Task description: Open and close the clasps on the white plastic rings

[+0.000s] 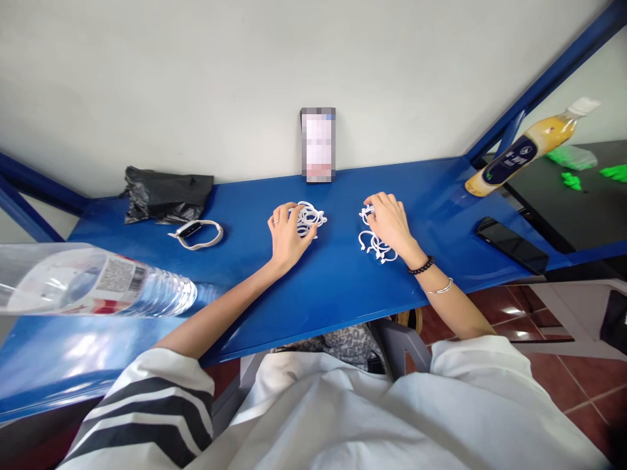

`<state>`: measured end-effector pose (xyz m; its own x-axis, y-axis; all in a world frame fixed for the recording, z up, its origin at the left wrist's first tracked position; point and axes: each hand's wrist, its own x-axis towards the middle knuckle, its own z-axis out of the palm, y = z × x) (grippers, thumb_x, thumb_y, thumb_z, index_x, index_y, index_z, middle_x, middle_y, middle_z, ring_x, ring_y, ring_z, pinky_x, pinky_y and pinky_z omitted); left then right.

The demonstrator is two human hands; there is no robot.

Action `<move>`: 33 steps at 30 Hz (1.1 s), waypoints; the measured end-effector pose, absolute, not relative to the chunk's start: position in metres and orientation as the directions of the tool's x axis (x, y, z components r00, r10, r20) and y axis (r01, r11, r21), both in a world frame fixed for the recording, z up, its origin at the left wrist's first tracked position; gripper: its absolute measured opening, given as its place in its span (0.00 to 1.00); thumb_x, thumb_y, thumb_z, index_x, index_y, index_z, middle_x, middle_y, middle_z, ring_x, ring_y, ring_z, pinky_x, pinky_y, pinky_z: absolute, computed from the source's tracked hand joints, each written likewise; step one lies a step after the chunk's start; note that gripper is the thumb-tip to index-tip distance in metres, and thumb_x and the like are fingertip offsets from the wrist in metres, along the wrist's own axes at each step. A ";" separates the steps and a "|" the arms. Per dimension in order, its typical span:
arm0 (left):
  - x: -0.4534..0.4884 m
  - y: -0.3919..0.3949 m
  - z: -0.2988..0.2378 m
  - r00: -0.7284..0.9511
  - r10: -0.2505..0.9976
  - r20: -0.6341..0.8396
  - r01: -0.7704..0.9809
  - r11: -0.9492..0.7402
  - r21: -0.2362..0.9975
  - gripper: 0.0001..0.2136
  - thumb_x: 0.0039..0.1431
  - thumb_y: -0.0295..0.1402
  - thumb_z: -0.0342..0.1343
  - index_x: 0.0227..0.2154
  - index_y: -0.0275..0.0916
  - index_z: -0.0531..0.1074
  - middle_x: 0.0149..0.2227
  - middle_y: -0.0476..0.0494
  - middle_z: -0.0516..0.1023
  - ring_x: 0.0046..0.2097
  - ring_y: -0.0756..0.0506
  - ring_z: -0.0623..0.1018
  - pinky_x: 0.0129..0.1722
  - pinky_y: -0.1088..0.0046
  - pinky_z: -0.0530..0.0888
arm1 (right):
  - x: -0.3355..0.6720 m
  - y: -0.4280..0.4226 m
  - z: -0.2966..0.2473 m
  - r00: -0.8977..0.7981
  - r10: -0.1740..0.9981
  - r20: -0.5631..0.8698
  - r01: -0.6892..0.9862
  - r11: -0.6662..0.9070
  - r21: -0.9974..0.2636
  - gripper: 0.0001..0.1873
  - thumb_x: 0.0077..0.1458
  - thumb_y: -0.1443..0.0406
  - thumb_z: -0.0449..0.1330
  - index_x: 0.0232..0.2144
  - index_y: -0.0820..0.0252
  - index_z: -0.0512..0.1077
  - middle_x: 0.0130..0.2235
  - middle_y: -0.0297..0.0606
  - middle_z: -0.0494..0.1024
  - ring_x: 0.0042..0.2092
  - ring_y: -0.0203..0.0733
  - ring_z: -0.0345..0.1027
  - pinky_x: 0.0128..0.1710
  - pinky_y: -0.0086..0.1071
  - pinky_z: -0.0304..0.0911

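Observation:
Two piles of thin white cord loops with small knobbed ends lie on the blue table [313, 281]. My left hand [288, 238] curves around the left pile of white cord loops [309, 219]. Its thumb and fingers are apart, at the pile's near and far sides. Over the upper part of the right pile of white cord loops [376, 247], my right hand [389, 220] bends its fingers down and pinches at the cords. The right fingertips are partly hidden, and several loops spread out below them.
A phone [319, 145] leans upright against the wall. On the left are a black plastic bag [166, 196], a watch with a pale strap [198, 234] and a large clear bottle [112, 281]. A juice bottle [524, 153] and a dark phone [512, 245] are on the right.

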<state>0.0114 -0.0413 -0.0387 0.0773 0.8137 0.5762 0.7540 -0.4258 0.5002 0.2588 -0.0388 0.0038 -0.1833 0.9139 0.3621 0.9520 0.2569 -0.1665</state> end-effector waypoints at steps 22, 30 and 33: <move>0.014 -0.048 -0.026 0.384 0.623 0.681 0.625 -0.719 0.305 0.07 0.62 0.31 0.53 0.42 0.43 0.73 0.45 0.40 0.77 0.52 0.39 0.73 0.52 0.54 0.68 | 0.246 -0.044 0.022 -0.260 0.843 0.472 0.713 0.497 -0.495 0.13 0.55 0.73 0.52 0.38 0.56 0.72 0.37 0.38 0.76 0.36 0.43 0.70 0.39 0.38 0.67; 0.014 -0.050 -0.030 0.614 0.460 0.642 0.459 -0.869 0.185 0.13 0.66 0.37 0.53 0.50 0.42 0.73 0.41 0.41 0.79 0.48 0.42 0.77 0.47 0.62 0.76 | 0.221 -0.061 0.016 -0.236 0.790 0.566 0.580 0.582 -0.570 0.13 0.57 0.73 0.52 0.41 0.54 0.71 0.37 0.38 0.75 0.35 0.41 0.68 0.39 0.38 0.67; 0.014 -0.049 -0.030 0.642 0.425 0.638 0.421 -0.891 0.169 0.13 0.66 0.39 0.52 0.48 0.40 0.73 0.40 0.41 0.79 0.48 0.43 0.78 0.47 0.62 0.77 | 0.215 -0.065 0.012 -0.273 0.774 0.572 0.550 0.613 -0.567 0.14 0.57 0.73 0.51 0.42 0.54 0.71 0.37 0.38 0.74 0.34 0.41 0.68 0.39 0.39 0.67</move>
<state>0.0136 -0.0490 -0.0303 0.6424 0.4247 0.6379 0.4214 -0.8910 0.1688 0.2150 -0.0648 0.0118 -0.2726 0.7736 0.5721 0.5501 0.6132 -0.5670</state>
